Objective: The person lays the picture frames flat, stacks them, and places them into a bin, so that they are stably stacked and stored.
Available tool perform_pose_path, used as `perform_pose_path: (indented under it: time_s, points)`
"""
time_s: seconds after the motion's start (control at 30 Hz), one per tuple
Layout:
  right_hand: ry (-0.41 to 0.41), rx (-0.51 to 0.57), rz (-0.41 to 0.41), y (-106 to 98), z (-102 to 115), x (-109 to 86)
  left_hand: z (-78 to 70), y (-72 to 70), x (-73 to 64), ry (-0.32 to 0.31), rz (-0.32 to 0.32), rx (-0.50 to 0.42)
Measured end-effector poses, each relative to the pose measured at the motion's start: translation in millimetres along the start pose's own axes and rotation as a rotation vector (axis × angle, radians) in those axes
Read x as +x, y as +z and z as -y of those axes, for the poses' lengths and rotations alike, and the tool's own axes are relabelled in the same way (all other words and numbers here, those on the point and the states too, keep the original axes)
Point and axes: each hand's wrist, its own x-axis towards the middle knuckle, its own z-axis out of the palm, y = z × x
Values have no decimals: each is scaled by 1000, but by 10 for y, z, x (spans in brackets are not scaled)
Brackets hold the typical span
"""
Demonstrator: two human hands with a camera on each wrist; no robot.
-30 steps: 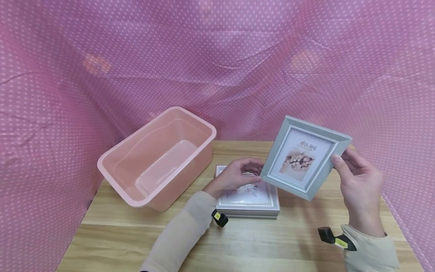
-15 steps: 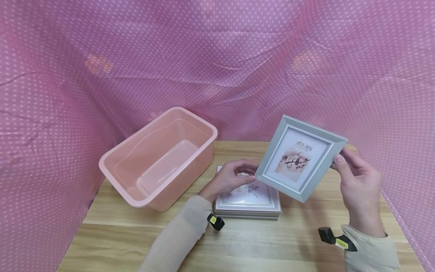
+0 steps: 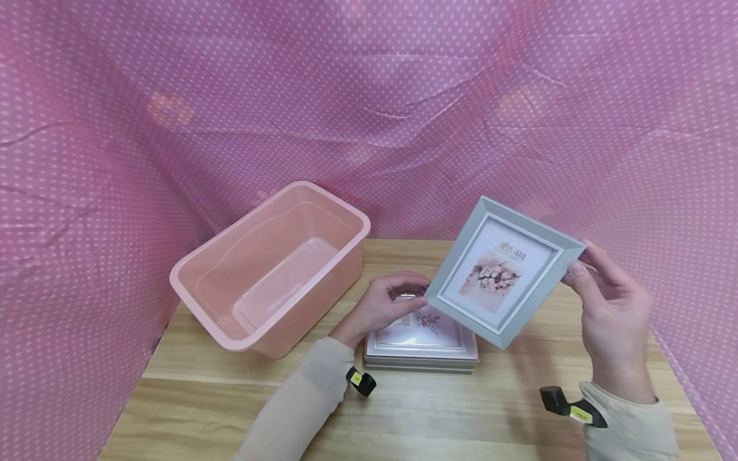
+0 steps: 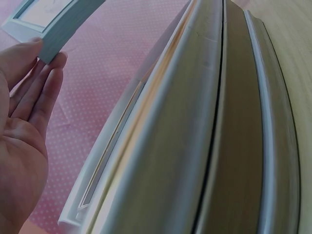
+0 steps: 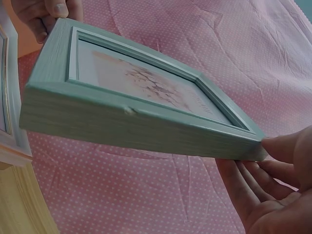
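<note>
A pale green picture frame (image 3: 455, 256) with a flower print is held tilted in the air. My left hand (image 3: 387, 301) pinches its near-left corner; in the left wrist view the thumb (image 4: 22, 58) lies over that corner with the fingers beneath. At the opposite side my right hand (image 3: 617, 314) pinches the right corner, thumb on the edge and fingers (image 5: 248, 183) under it. Below the left hand, a stack of picture frames (image 3: 421, 352) lies flat on the table, the top one white with a leafy print. The held frame and left hand partly cover that stack.
A pink plastic bin (image 3: 331, 307) stands at the left of the wooden table (image 3: 230, 397), its inside visible with nothing in it. Pink dotted cloth (image 3: 369, 115) hangs round the back and both sides.
Both ends of the green picture frame have shifted left and slightly toward me, along with my left hand. My right hand has stayed near its place, still at the right corner.
</note>
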Motion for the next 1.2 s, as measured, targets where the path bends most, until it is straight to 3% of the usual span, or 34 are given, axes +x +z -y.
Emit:
perform_pose_path:
  time_s: [0.27,0.57,0.87,1.07,1.2]
  points:
    - [-53,121,59,6,-42,-1,40,-30,-51,50,-49,-39]
    - [-88,196,142,-20,-117,-17,61,-83,-117,21,-155,-7]
    - [-96,278,190,-27,-175,-16,74,-127,-162,46,-220,-41]
    - [-87,300,218,-36,-202,-35,65,-149,-188,38,-275,-62]
    - [-76,251,203,-41,-210,-69,66,-159,-203,39,-319,-80]
